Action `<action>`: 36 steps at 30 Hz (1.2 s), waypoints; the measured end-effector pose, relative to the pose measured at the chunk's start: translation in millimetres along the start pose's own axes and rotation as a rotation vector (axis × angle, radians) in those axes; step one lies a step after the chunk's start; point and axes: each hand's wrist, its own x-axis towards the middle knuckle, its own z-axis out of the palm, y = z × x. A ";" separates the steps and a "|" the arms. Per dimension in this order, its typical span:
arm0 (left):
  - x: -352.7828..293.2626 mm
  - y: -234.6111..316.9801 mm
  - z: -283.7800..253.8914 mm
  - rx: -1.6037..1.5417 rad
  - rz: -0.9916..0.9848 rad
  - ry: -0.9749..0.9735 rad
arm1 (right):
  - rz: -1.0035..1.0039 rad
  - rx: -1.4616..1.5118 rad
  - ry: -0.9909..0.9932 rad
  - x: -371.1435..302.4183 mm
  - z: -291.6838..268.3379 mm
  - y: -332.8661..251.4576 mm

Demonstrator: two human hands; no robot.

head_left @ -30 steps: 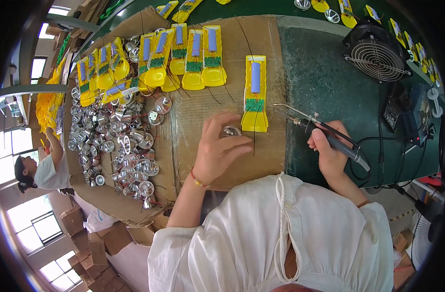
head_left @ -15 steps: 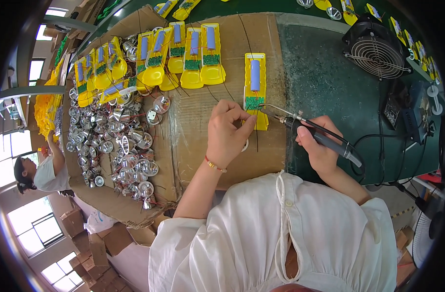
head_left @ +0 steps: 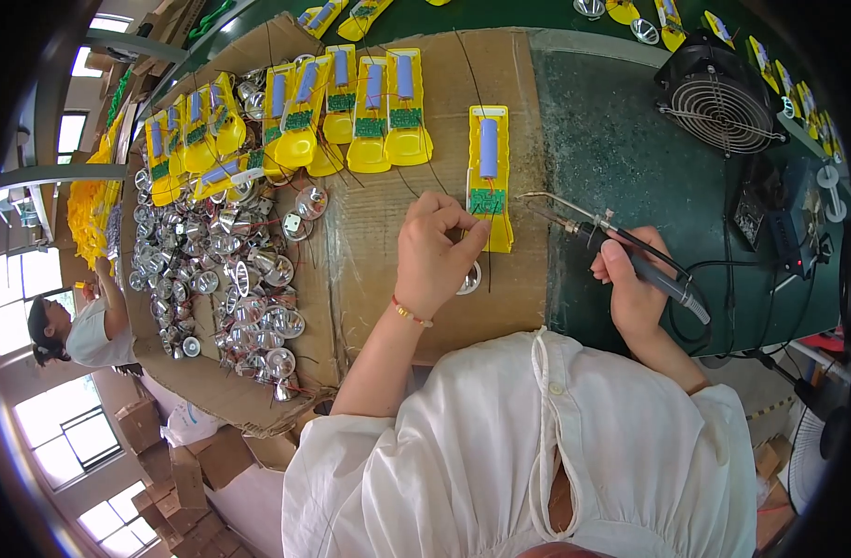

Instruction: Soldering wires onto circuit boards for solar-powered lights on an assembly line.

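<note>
Down we look through a head-worn wide fisheye, steeply onto the table [head_left: 621,121], left hand [head_left: 437,251] and right hand [head_left: 638,296] close-up mid-frame, white shirt [head_left: 472,437] nearest at six o'clock, windows [head_left: 53,423] bending far off at eight.

The yellow casing [head_left: 501,234] looks like smooth, glossy plastic, and its battery [head_left: 489,153] has a smooth, satiny wrap. The heaped cups [head_left: 249,310] look mirror-bright and metallic, the cardboard [head_left: 368,223] matt and scuffed. The soldering iron's [head_left: 661,281] grey handle looks matt; the shirt [head_left: 481,446] is wrinkled cloth.
</note>
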 end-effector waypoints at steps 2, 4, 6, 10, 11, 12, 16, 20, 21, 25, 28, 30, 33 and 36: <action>0.3 -0.2 0.1 0.000 -0.001 -0.003 | -0.001 0.005 0.004 -0.4 -2.0 0.3; 0.7 0.4 0.0 0.012 0.010 0.007 | 0.013 -0.007 0.012 0.3 -3.9 0.7; -0.5 -0.8 -0.3 0.025 0.016 0.017 | 0.025 -0.010 0.013 0.5 -6.0 1.2; -5.9 14.2 -12.2 -0.021 0.028 -0.032 | 0.055 -0.008 0.044 -0.3 -15.6 0.4; -9.4 21.2 -16.7 -0.117 0.048 -0.050 | 0.052 -0.010 0.052 -1.7 -22.0 -1.2; -12.4 20.0 -22.1 -0.191 -0.057 -0.043 | 0.033 -0.027 0.063 -3.9 -27.6 -2.4; 6.7 9.5 -14.8 0.159 -0.094 -0.145 | 0.041 -0.056 0.073 -3.0 -37.0 -2.4; 110.4 21.6 30.3 0.278 0.132 -0.146 | 0.077 -0.048 0.062 8.0 -39.7 11.1; 141.9 27.9 36.7 0.346 0.181 -0.104 | 0.080 -0.031 0.065 9.2 -37.8 11.6; 263.7 42.9 51.3 0.364 0.235 0.194 | 0.104 0.018 0.090 9.6 -38.6 2.7; 320.1 34.1 48.1 0.599 0.279 0.389 | 0.149 0.038 0.115 14.9 -40.5 10.2; 335.6 21.4 30.4 0.728 0.142 0.181 | 0.137 0.040 0.103 13.7 -42.3 8.3; 316.9 30.8 19.6 0.818 0.093 -0.061 | 0.094 0.006 0.110 12.4 -41.5 8.7; 248.5 52.2 15.0 0.811 0.137 -0.057 | 0.124 0.008 0.118 10.2 -43.3 9.8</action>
